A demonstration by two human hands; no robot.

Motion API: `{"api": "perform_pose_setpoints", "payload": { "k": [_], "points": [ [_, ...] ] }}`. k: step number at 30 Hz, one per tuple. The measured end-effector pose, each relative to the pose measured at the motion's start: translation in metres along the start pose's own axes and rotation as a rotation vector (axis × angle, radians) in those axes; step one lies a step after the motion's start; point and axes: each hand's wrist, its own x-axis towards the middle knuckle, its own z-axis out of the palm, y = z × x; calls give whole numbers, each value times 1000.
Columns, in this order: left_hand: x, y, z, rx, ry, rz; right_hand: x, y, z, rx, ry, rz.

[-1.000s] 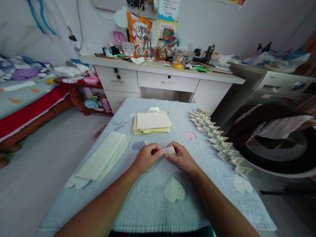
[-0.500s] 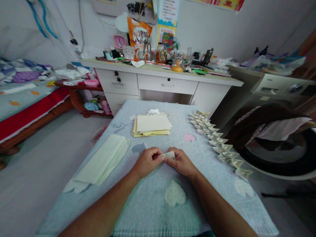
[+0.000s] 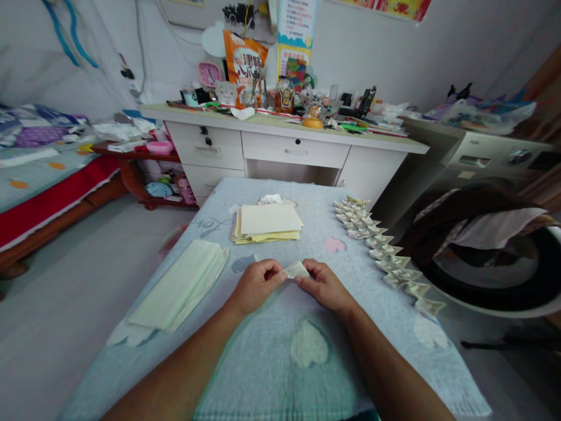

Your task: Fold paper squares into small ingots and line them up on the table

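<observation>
Left hand (image 3: 258, 285) and right hand (image 3: 326, 283) meet tip to tip, each pinching one end of a small folded paper piece (image 3: 297, 269) between thumb and curled fingers. The piece sits in the gap between the two thumbs; whether it touches the blue patterned tablecloth (image 3: 263, 374) below cannot be told. It looks very light and thin, probably a little stiff where layers double up, and likely to crease or tear if pulled hard, so a gentle pinch at opposite edges should suit it. It is pale grey-white, flat and angular, with one corner pointing up and away. Left of the left hand lie long folded paper sheets (image 3: 175, 286); beyond both hands, a paper stack (image 3: 269, 219); right of the right hand, a row of boat-shaped paper folds (image 3: 393, 264).
</observation>
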Motion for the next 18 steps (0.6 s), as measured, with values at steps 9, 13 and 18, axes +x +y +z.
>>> {"api": "perform_pose_setpoints", "payload": {
  "k": [9, 13, 18],
  "points": [
    [2, -1, -3, -42, 13, -23, -1, -3, -7, 3, 18, 11],
    [2, 0, -4, -53, 30, -36, -1, -5, -9, -2, 26, 10],
    [3, -2, -6, -101, 26, -75, -2, -4, -14, 26, 52, 22]
  ]
}}
